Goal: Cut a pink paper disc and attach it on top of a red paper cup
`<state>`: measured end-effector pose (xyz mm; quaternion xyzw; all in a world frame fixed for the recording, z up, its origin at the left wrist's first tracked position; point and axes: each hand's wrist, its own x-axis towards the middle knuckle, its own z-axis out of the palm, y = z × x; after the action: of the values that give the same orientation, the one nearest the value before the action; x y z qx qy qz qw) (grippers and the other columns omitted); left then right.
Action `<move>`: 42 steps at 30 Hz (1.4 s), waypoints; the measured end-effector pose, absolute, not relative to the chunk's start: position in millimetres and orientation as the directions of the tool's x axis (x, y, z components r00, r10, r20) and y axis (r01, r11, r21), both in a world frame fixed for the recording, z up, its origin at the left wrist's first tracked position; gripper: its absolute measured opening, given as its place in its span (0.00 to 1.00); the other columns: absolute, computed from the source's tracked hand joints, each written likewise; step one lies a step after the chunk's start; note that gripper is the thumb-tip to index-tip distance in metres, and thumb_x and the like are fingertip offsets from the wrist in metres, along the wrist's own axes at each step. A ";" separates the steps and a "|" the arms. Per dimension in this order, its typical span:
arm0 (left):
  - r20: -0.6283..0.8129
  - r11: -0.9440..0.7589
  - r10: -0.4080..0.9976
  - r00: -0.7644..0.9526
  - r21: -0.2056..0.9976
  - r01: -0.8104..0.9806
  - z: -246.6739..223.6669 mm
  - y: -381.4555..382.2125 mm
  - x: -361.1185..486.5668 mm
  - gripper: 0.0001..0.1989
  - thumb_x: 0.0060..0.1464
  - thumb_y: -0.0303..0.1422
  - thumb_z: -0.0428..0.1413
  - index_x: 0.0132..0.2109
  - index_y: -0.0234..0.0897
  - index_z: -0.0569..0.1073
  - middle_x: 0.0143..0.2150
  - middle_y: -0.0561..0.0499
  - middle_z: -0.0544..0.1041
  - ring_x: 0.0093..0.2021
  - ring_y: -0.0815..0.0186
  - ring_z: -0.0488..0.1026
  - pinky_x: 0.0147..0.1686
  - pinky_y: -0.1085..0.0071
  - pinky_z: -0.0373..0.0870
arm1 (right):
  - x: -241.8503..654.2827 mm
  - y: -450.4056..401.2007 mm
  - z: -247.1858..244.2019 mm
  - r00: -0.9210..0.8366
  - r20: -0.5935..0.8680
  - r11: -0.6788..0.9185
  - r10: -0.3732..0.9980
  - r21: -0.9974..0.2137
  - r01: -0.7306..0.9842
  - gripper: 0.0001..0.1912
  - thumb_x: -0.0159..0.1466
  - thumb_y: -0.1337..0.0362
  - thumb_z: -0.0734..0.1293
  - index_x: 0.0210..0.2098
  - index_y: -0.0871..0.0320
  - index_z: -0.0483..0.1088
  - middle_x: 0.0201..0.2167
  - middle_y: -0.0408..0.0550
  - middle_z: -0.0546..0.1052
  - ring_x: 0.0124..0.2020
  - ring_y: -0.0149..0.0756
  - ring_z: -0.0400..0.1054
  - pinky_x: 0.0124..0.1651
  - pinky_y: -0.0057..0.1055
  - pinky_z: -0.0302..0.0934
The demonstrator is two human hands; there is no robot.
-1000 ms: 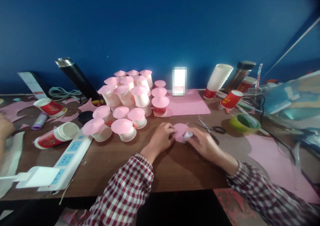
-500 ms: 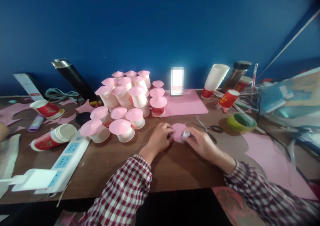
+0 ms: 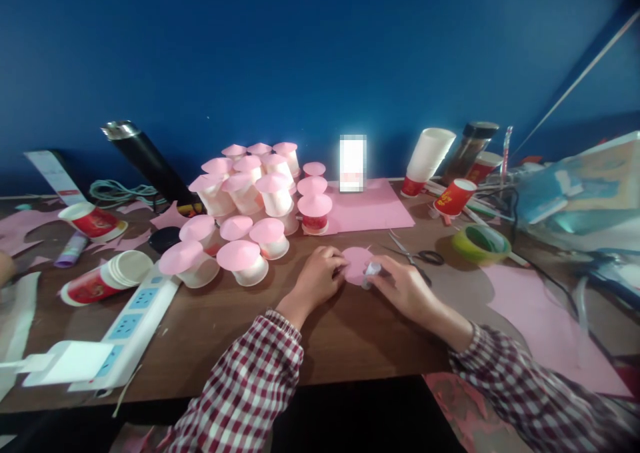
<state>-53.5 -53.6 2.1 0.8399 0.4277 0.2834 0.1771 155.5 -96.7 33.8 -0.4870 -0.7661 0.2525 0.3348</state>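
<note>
A pink paper disc (image 3: 356, 265) lies flat on the brown table between my hands. My left hand (image 3: 320, 274) is closed at the disc's left edge, its fingertips pinching or pressing that edge. In my right hand (image 3: 401, 285) is a small whitish glue stick (image 3: 371, 274), held between thumb and fingers at the disc's right side. Left of my hands stand several paper cups topped with pink paper cones (image 3: 240, 255). Scissors (image 3: 411, 255) lie open just beyond my right hand.
Pink sheets (image 3: 367, 206) lie behind the disc, below a bright blurred screen (image 3: 353, 163). A green tape roll (image 3: 481, 245), red cups (image 3: 455, 197) and a pink sheet (image 3: 540, 313) are at right. At left are a power strip (image 3: 133, 326), stacked cups (image 3: 107, 278) and a black flask (image 3: 147, 163).
The glue stick in my right hand has shifted slightly toward the disc's lower right edge. My left hand keeps its place, and the whole view has moved a little.
</note>
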 end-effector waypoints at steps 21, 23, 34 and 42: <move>0.278 -0.359 0.930 0.241 0.544 0.759 12.2 -64.3 -38.2 0.18 0.46 0.25 0.57 0.47 0.36 0.71 0.47 0.43 0.75 0.50 0.54 0.69 0.54 0.57 0.63 | 249.8 -20.8 1.7 0.145 0.528 0.029 0.837 -0.308 0.951 0.12 0.59 0.59 0.63 0.37 0.60 0.70 0.44 0.61 0.73 0.45 0.52 0.65 0.46 0.43 0.59; 0.267 -0.350 0.935 0.232 0.605 0.715 11.4 -63.8 -37.8 0.21 0.47 0.24 0.57 0.50 0.37 0.70 0.46 0.44 0.76 0.47 0.56 0.71 0.50 0.58 0.66 | 237.5 -28.3 6.4 0.067 0.554 0.120 0.830 -0.294 0.948 0.13 0.62 0.59 0.62 0.42 0.61 0.70 0.46 0.62 0.73 0.47 0.52 0.66 0.47 0.44 0.60; 0.086 -0.065 0.976 0.201 0.992 -0.105 28.6 -36.4 -32.0 0.27 0.43 0.27 0.63 0.53 0.35 0.69 0.33 0.52 0.76 0.34 0.67 0.73 0.39 0.71 0.69 | 179.4 -26.7 39.9 -0.387 0.054 0.142 0.920 -0.969 0.203 0.17 0.59 0.50 0.68 0.30 0.59 0.72 0.27 0.46 0.76 0.27 0.34 0.68 0.33 0.31 0.62; -0.196 0.273 0.957 0.214 0.857 -0.438 30.6 -36.0 -3.0 0.19 0.41 0.34 0.67 0.41 0.33 0.74 0.36 0.47 0.79 0.33 0.67 0.76 0.31 0.74 0.72 | 179.4 -25.2 28.5 -0.206 -0.168 -0.214 0.964 -0.952 -0.221 0.17 0.53 0.53 0.74 0.26 0.58 0.66 0.19 0.37 0.63 0.19 0.22 0.53 0.19 0.21 0.45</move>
<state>-3.0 -36.0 30.6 0.3405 0.3815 0.4977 0.7006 179.4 -25.2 28.5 -0.4331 -0.4288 0.6474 0.4575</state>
